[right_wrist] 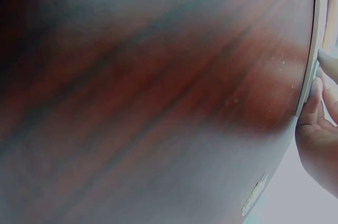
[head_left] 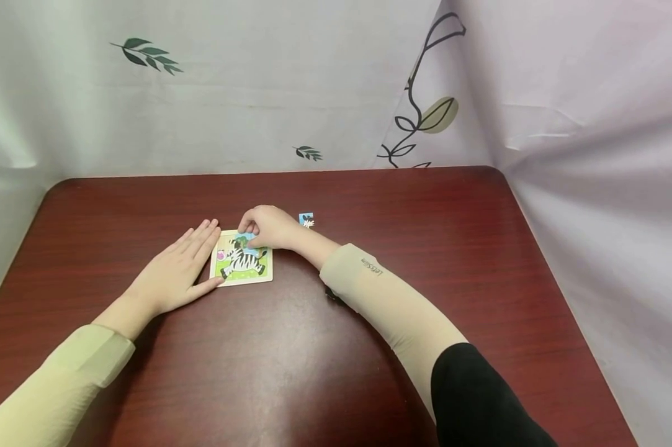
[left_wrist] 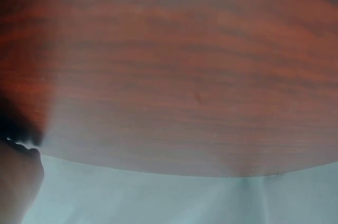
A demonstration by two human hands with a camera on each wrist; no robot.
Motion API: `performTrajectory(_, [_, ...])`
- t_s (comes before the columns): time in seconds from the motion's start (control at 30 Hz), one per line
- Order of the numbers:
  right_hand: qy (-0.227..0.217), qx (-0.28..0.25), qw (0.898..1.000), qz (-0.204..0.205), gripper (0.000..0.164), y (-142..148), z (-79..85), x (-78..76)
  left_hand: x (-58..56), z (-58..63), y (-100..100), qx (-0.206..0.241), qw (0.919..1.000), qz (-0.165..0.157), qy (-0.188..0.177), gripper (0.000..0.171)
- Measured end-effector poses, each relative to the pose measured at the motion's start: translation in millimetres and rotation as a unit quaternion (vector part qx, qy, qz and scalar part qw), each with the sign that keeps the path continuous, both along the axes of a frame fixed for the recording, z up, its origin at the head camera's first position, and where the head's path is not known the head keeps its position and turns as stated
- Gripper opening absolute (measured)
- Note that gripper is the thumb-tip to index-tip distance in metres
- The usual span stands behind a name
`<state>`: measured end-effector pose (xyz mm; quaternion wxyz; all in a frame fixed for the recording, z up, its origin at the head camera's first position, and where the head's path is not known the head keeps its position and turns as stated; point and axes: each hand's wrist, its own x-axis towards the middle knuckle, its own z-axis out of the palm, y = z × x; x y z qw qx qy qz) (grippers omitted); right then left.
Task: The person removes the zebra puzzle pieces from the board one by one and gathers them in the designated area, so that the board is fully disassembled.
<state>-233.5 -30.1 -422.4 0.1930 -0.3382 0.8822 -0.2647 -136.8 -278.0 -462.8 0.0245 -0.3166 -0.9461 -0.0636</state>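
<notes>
A small square zebra jigsaw puzzle in a pale frame lies flat on the table. Along its left edge rests my left hand, fingers straight and thumb at the lower left corner. My right hand reaches over the top edge, thumb and fingers curled about a blue and green puzzle piece, partly hidden by them. In the right wrist view, the fingers of my right hand are right at the pale puzzle frame. Only a bit of my left hand shows in the left wrist view.
Behind my right wrist lies a loose puzzle piece with a zebra's head on blue. The dark red wooden table has rounded far corners. A pale curtain with leaf prints hangs along the back and sides.
</notes>
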Motion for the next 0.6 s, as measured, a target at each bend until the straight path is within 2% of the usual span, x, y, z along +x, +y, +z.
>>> performTrajectory(0.37, [0.005,-0.001,1.000,0.002,0.025,-2.0,-2.8,0.1,0.5,-1.2,-0.8,0.002,1.0000,-0.003,0.008,0.097])
performTrajectory(0.6, [0.001,-0.022,1.000,-0.002,0.025,-0.6,-3.6,0.4,-0.7,-2.3,-0.8,0.002,0.9999,-0.005,0.010,0.096])
